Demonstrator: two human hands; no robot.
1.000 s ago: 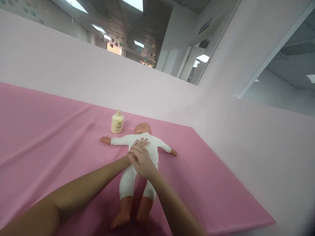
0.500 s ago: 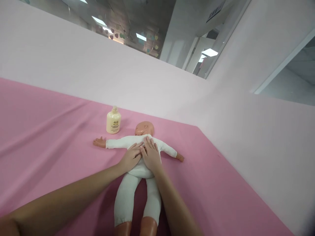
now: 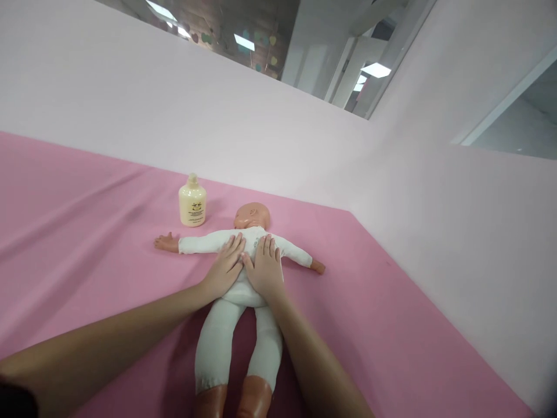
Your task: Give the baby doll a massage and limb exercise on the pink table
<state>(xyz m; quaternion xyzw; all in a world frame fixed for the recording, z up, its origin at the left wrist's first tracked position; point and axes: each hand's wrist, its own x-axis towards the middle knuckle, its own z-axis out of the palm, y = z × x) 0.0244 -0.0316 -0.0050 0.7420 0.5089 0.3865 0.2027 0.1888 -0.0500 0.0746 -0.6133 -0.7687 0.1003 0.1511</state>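
Observation:
A baby doll (image 3: 248, 295) in a white cloth suit lies on its back on a pink sheet, arms spread and head turned to one side. My left hand (image 3: 225, 267) rests flat on the left side of its chest, fingers stretched toward the shoulder. Flat on the right side of the chest lies my right hand (image 3: 264, 268), its thumb pointing inward to the left hand. A narrow strip of white cloth shows between the two hands. Neither hand grips anything. The doll's feet are out of view below.
A cream pump bottle (image 3: 192, 203) with a dark label stands beyond the doll's outstretched left-side arm. The pink sheet (image 3: 369, 325) has folds at the left. White walls (image 3: 152, 104) with windows (image 3: 243, 29) border the far and right sides.
My hands have moved slightly apart across the chest, with the left hand's fingers now reaching higher toward the shoulder. The whole view has shifted a little; doll and bottle keep their places.

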